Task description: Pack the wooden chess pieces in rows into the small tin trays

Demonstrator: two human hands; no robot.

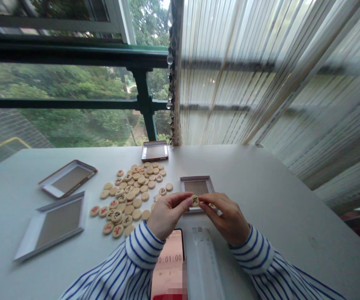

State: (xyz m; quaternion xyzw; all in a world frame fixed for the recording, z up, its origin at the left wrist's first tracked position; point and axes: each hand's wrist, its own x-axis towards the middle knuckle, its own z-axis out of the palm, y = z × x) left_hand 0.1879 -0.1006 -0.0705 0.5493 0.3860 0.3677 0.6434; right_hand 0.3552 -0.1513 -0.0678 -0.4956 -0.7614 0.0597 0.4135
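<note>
A round wooden Chinese chess piece (194,201) with a black character facing up is pinched between my two hands. My left hand (169,213) grips its left edge with thumb and fingertips. The thumb and forefinger of my right hand (228,216) close on its right edge. Just beyond and below lies a shallow open box (211,182), partly covered by my hands. Another piece with a dark mark (211,205) shows in that box, beside my right fingers. To the left spreads a loose heap of similar pieces (129,208), some showing red or black characters, others blank.
Two open box parts (83,225) (90,168) lie at the left of the white table (276,200). A small box lid (155,157) sits at the back. Between my forearms are a phone (169,271) showing a timer and a clear plastic case (203,262). String curtains (229,83) hang behind.
</note>
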